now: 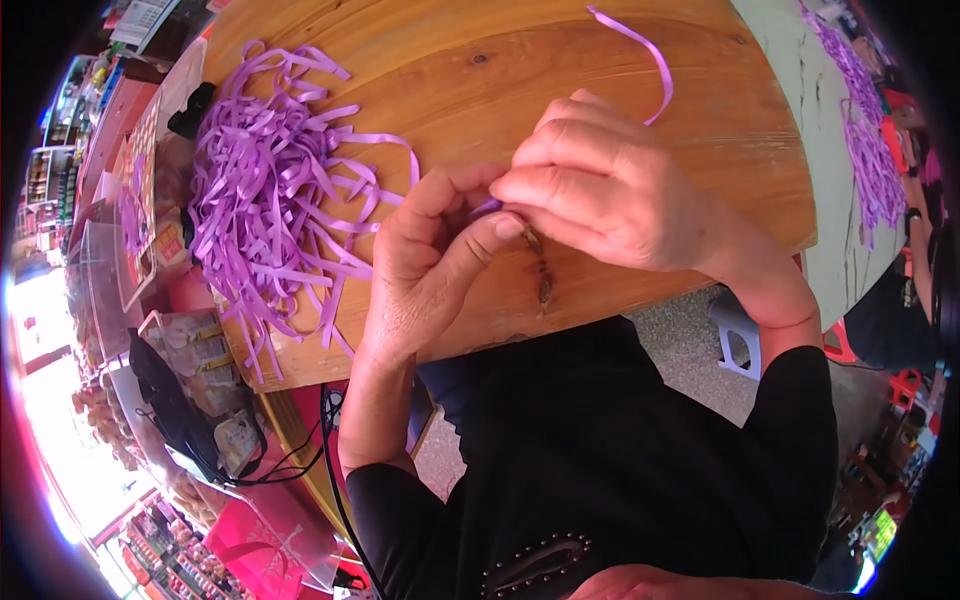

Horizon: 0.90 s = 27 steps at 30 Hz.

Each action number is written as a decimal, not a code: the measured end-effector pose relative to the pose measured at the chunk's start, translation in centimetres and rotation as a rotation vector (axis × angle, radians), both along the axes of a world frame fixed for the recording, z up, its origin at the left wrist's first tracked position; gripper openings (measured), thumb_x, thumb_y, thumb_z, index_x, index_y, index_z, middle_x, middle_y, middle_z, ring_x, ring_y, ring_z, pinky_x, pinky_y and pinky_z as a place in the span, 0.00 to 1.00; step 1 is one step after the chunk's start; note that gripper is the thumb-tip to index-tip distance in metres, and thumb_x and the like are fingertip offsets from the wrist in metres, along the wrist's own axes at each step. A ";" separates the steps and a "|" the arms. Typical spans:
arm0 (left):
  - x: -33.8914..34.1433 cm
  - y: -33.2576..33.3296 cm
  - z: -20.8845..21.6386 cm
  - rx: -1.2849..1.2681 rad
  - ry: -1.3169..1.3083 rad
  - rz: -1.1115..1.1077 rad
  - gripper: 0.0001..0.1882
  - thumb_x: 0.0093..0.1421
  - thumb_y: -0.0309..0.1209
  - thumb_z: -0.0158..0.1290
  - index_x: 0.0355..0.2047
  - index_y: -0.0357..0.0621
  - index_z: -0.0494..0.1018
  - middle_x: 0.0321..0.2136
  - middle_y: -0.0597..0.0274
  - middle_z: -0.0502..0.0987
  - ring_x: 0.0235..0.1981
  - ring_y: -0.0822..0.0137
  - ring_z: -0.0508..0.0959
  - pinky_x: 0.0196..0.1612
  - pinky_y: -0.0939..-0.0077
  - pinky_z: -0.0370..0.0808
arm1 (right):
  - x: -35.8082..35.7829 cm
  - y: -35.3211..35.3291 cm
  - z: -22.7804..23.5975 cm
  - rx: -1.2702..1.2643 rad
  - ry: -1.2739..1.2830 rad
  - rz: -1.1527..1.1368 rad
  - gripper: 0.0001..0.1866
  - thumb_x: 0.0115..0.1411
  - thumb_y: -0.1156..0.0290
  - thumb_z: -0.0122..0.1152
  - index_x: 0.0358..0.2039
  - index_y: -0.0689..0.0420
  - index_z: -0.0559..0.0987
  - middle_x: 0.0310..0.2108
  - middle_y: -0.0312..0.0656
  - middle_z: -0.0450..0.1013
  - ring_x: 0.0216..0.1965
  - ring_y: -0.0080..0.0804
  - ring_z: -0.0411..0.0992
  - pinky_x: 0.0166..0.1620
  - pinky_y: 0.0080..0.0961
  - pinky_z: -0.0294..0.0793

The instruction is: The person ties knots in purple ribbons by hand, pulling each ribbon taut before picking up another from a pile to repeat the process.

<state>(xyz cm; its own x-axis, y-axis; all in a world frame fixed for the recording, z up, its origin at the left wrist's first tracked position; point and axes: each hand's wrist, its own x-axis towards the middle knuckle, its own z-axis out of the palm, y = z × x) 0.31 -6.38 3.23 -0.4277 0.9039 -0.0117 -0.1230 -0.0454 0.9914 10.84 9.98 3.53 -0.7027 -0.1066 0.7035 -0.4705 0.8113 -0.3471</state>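
Note:
Over the wooden table, my two hands meet at the fingertips. My left hand is closed, its thumb and index finger pinching a purple ribbon. Only a short bit of that ribbon shows between the fingers. My right hand is also closed, with its thumb and fingers pressed together on the same spot, and its fingertips partly hide what they grip. A curved purple strip lies beyond the right hand; whether it joins the held piece cannot be seen. Left of my left hand spreads a loose heap of purple ribbons.
A pale marbled table adjoins on the right, with another bunch of purple ribbons and a person's arm beside it. A light plastic stool stands below. Black cables and a pink bag are at lower left.

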 end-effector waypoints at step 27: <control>-13.0 -14.5 -1.0 -0.204 0.870 0.476 0.05 0.57 0.17 0.50 0.34 0.36 0.73 0.27 0.71 0.70 0.30 0.80 0.67 0.34 0.89 0.63 | 15.6 18.3 -2.1 -0.154 -0.199 -0.827 0.06 0.56 0.79 0.56 0.36 0.62 0.76 0.32 0.33 0.73 0.33 0.18 0.68 0.39 0.15 0.68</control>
<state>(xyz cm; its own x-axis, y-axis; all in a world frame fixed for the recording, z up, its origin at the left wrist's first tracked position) -12.73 -20.87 2.20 -0.6770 0.6526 0.3401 0.6322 0.2791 0.7228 26.46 28.24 1.39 -0.6242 0.5794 0.5241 0.3310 0.8038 -0.4943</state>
